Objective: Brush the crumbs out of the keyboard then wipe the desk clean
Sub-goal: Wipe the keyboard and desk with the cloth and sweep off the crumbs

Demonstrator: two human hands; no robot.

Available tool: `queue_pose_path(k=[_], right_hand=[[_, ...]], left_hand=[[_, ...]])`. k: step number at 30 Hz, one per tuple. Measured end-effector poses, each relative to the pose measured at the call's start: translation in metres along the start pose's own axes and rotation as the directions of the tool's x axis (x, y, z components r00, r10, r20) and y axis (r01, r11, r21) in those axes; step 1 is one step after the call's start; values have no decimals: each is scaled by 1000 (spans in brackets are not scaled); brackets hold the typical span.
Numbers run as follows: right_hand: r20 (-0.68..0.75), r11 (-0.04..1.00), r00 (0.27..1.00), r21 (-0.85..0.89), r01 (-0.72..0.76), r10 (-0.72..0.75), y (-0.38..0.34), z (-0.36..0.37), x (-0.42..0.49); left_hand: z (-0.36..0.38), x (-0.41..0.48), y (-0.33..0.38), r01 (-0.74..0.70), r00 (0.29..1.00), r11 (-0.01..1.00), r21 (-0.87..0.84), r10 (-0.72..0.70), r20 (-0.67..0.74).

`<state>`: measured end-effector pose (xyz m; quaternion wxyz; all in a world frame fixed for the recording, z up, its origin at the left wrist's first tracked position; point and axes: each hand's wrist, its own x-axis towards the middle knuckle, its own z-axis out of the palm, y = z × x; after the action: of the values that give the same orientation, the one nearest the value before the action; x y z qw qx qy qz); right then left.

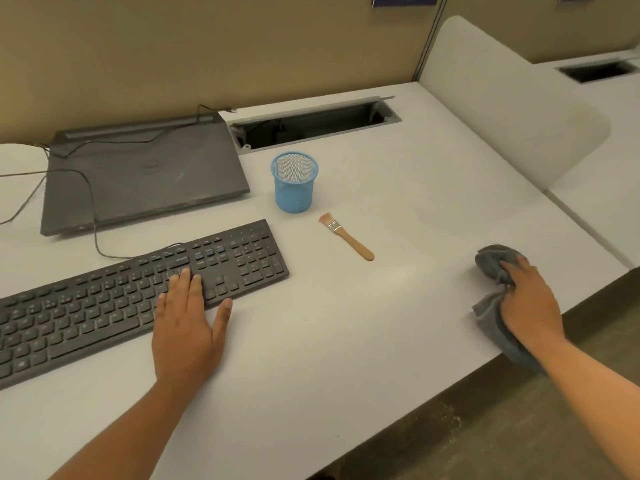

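Observation:
A black keyboard [104,299] lies at an angle on the left of the white desk [346,341]. My left hand [187,327] rests flat on the keyboard's right part, fingers straight, thumb on the desk beside it. A small wooden-handled brush [346,237] lies loose on the desk, right of the keyboard. Near the desk's right front edge, my right hand [530,306] grips a bunched grey cloth [491,263] and presses it onto the desk top.
A blue mesh pen cup [294,183] stands behind the brush. A closed dark laptop [145,174] with cables lies at the back left. An open cable tray slot [311,124] sits at the back. A white divider panel [502,98] rises at the right.

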<state>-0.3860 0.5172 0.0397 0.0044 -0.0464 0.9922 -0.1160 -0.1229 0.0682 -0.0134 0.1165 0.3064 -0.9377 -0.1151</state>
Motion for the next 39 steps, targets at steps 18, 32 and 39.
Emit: queue_pose_path(k=[18,32,39], right_hand=[[101,864,860,-1,503,-501,-150,38,90],[215,786,785,-105,609,-580,-170,74,133],[203,810,814,-125,573,-545,-175,73,128]], left_hand=[[0,-1,-4,11,999,1000,-28,-10,33],[2,1,-1,45,998,999,-3,-45,35],[1,0,0,47,999,999,0,-47,27]])
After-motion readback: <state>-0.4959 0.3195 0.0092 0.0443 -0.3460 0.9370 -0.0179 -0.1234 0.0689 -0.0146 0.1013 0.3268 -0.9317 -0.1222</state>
